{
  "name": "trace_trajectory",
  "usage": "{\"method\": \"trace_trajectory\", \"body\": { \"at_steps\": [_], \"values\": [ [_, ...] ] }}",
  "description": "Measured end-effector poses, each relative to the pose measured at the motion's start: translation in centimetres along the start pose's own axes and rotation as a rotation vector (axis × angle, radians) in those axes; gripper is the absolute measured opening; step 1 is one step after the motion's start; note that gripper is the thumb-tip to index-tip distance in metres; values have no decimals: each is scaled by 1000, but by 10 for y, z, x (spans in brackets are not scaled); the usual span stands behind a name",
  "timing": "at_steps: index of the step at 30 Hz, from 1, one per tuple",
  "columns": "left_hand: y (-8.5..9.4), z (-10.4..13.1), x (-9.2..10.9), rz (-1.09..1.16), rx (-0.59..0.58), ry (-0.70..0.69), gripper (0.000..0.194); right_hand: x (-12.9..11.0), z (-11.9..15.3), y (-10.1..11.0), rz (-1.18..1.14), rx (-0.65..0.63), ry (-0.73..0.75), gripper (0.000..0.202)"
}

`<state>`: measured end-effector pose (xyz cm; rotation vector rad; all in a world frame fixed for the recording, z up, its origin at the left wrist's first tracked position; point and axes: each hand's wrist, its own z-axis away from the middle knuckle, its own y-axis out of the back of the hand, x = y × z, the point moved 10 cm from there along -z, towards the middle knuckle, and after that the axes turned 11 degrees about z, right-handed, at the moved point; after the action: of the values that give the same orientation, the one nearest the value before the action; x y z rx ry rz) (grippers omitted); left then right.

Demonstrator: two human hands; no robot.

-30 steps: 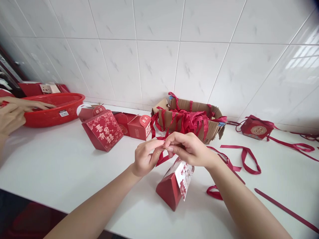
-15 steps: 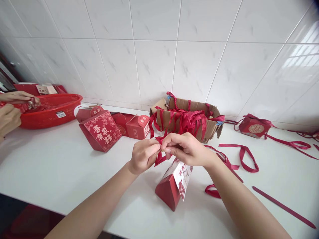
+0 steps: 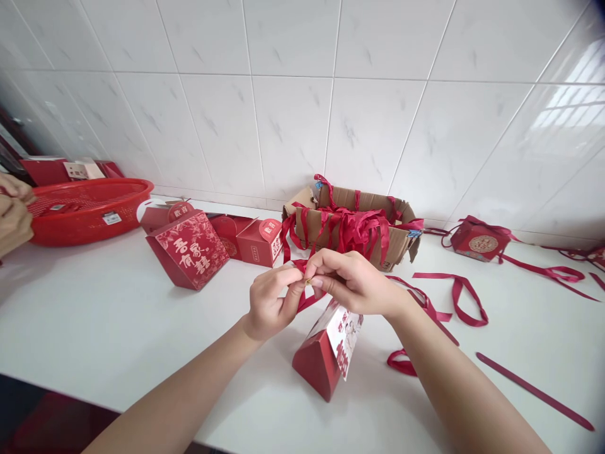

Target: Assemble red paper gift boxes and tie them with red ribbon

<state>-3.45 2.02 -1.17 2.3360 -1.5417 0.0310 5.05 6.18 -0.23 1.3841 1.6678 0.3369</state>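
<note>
My left hand [image 3: 273, 299] and my right hand [image 3: 354, 282] meet fingertip to fingertip, both closed in a pinch. Between them shows a tiny gold-coloured bit [image 3: 309, 282], too small to name. A dark red ribbon [image 3: 309, 299] hangs at the fingers, and they grip it, partly covering it. Just below stands a red gift box [image 3: 316, 366] of triangular shape, with a white printed card [image 3: 345, 340] on its sloping side. Its top edge is partly hidden by my right hand.
Behind my hands stands a cardboard box [image 3: 401, 249] draped with red ribbons [image 3: 362, 230]. More gift boxes [image 3: 191, 252] are at the left, beside a red plastic basket [image 3: 101, 221] and another person's hands [image 3: 14, 211]. Loose ribbons [image 3: 467, 299] and a ribboned box [image 3: 481, 239] lie right.
My left thumb has shifted and the gold-coloured bit shows more clearly between my fingertips. The other person's hands have drawn left, away from the basket. The view has shifted slightly.
</note>
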Motion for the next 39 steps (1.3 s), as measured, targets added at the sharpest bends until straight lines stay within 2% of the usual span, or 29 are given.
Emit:
{"method": "trace_trajectory", "body": {
  "at_steps": [3, 6, 8, 9, 11, 14, 17, 20, 21, 23, 26, 28, 33, 39],
  "values": [
    [0, 2, -17, 93, 45, 181, 5, 5, 0, 5, 39, 24, -48, 8],
    [-2, 12, -48, 310, 113, 497, 11, 18, 1, 14, 152, 86, -172, 6],
    [-10, 18, -58, 485, 106, 636, 22, 28, 2, 20, 291, 145, -285, 5],
    [-15, 19, -58, 553, 80, 663, 28, 32, 3, 23, 368, 177, -344, 5],
    [-26, 21, -52, 622, -10, 681, 35, 38, 5, 28, 503, 236, -454, 6],
    [-41, 31, -47, 546, -111, 738, 34, 41, 6, 30, 594, 289, -525, 9],
    [-42, 39, -49, 408, -80, 748, 21, 36, 6, 35, 522, 321, -438, 10],
    [-45, 40, -48, 374, -80, 709, 16, 26, 10, 55, 433, 369, -311, 11],
    [-45, 40, -48, 371, -86, 701, 16, 23, 12, 62, 407, 356, -278, 12],
    [-45, 39, -48, 367, -87, 691, 16, 16, 14, 65, 345, 231, -221, 13],
    [-44, 38, -48, 367, -80, 687, 17, 7, 19, 51, 263, -57, -186, 14],
    [-44, 39, -48, 362, -87, 691, 18, 5, 23, 45, 254, -161, -202, 15],
    [-46, 41, -50, 372, -104, 695, 19, 9, 23, 35, 346, -220, -229, 19],
    [-45, 43, -52, 402, -85, 694, 18, 12, 18, 32, 450, -175, -234, 19]
  ]
}}
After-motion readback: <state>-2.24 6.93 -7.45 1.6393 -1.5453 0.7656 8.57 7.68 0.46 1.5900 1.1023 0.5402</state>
